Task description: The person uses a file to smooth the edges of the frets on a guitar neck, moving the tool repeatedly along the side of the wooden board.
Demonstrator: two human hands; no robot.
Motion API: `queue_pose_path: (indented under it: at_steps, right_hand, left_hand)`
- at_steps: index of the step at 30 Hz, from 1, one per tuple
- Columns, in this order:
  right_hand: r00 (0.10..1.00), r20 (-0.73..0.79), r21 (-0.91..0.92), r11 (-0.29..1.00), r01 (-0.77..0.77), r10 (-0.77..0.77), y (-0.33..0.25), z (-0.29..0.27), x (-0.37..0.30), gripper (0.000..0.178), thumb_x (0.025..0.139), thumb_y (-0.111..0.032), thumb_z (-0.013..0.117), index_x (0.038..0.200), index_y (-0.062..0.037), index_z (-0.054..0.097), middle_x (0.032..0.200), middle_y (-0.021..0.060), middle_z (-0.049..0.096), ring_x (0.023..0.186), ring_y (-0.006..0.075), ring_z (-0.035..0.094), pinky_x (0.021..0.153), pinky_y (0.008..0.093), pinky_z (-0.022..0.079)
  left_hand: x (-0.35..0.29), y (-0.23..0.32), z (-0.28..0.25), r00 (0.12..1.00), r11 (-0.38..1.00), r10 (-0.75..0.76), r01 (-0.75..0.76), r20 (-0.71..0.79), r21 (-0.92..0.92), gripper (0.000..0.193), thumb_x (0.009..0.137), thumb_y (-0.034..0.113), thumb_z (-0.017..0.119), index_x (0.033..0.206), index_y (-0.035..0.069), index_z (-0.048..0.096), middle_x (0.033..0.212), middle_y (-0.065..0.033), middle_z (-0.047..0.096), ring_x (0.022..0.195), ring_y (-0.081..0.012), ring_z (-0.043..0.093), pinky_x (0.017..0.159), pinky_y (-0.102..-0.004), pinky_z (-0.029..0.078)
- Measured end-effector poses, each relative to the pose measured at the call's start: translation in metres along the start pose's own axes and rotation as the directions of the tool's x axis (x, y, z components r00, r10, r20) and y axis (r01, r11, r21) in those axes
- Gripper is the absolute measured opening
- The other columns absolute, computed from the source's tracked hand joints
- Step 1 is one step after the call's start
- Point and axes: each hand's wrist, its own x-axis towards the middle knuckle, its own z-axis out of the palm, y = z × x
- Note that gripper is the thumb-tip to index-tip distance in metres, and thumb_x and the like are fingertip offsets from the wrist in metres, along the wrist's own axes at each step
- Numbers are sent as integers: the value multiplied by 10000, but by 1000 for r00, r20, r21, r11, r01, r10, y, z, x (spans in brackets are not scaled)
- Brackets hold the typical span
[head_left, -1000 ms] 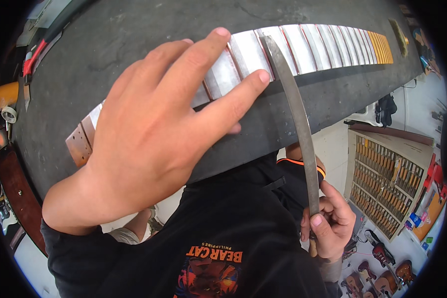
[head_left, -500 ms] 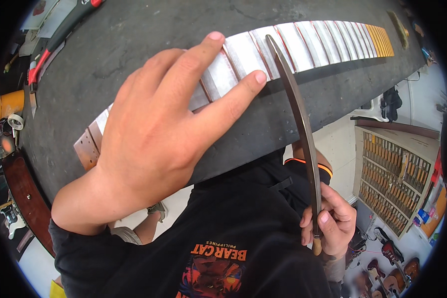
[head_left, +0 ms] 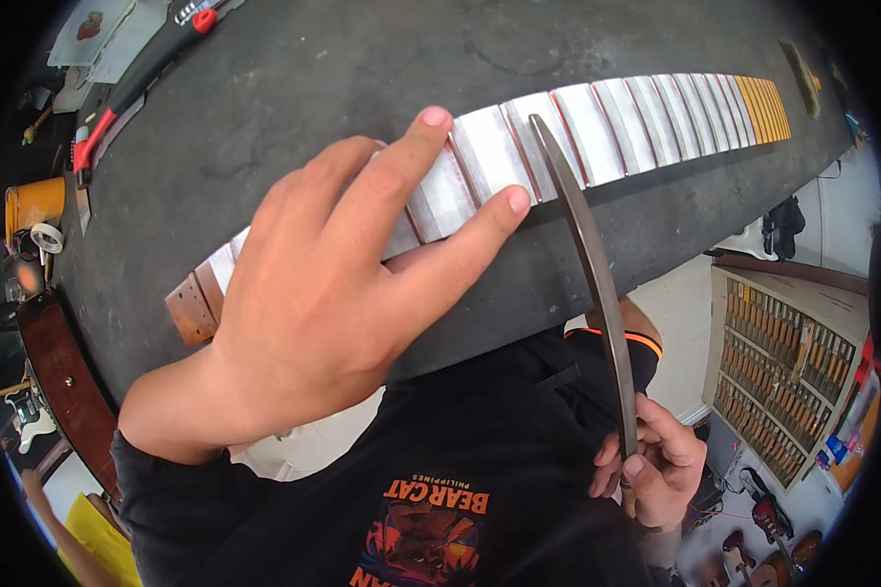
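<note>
A guitar neck [head_left: 636,125] lies across the dark bench mat, its fingerboard covered in silvery strips between the frets and in yellow strips at the far right end. My left hand [head_left: 313,269] rests over its left part with fingers spread, thumb along the near edge. My right hand [head_left: 668,472] grips a long, slim metal file [head_left: 597,274] near its handle, low at the right. The file's tip reaches over the fingerboard close to a fret, just right of my left thumb; whether it touches the fret I cannot tell. My right fingers mostly hide the handle.
The dark mat [head_left: 362,59] covers the bench. A red-and-black handled tool [head_left: 147,83] lies at the back left, a brush [head_left: 800,78] at the far right. A rack of files [head_left: 783,367] stands beyond the bench's right side. Someone in yellow [head_left: 98,543] is at the lower left.
The whole view has shifted, so the bench and neck appear lower. My left hand keeps its place on the neck, and the file still points over the frets. More of the yellow-clad person shows.
</note>
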Motion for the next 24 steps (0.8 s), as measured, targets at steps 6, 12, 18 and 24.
queue_pose_path:
  at_steps: [6, 12, 18, 24]
  right_hand:
    - [997, 47, -61, 996, 63, -60, 0, -3, -1, 530, 909, 52, 541, 1429, 80, 441, 915, 218, 703, 657, 229, 723, 519, 247, 557]
    - [1000, 9, -43, 999, -8, 8, -7, -1, -5, 532, 922, 30, 563, 1433, 89, 425, 949, 252, 694, 715, 302, 743, 546, 293, 600]
    - [994, -4, 230, 968, -103, 107, -3, 3, -7, 555, 957, -35, 536, 1460, 107, 350, 980, 304, 675, 699, 367, 735, 500, 314, 599]
    - [992, -17, 297, 948, -117, 127, 0, 5, -9, 608, 966, -99, 561, 1466, 130, 304, 1018, 322, 668, 646, 373, 727, 445, 315, 583]
  left_hand:
    - [-1, -3, 4, 1000, 1000, 18, -18, -14, -4, 579, 749, -34, 643, 1289, 171, 676, 1312, -249, 553, 993, -361, 612, 833, -430, 522]
    - [1, -2, 5, 999, 1000, 3, -4, -34, -26, 619, 705, -77, 696, 1272, 170, 683, 1333, -241, 554, 992, -357, 630, 830, -403, 530]
    - [-6, -18, 6, 985, 973, -52, 12, -166, -230, 943, 754, 45, 840, 1485, -43, 251, 1533, -225, 364, 1232, -344, 583, 918, -376, 554]
    - [-1, -6, 10, 960, 906, -167, 59, -226, -419, 949, 755, 69, 845, 1490, -18, 250, 1578, -227, 278, 1320, -353, 517, 914, -383, 564]
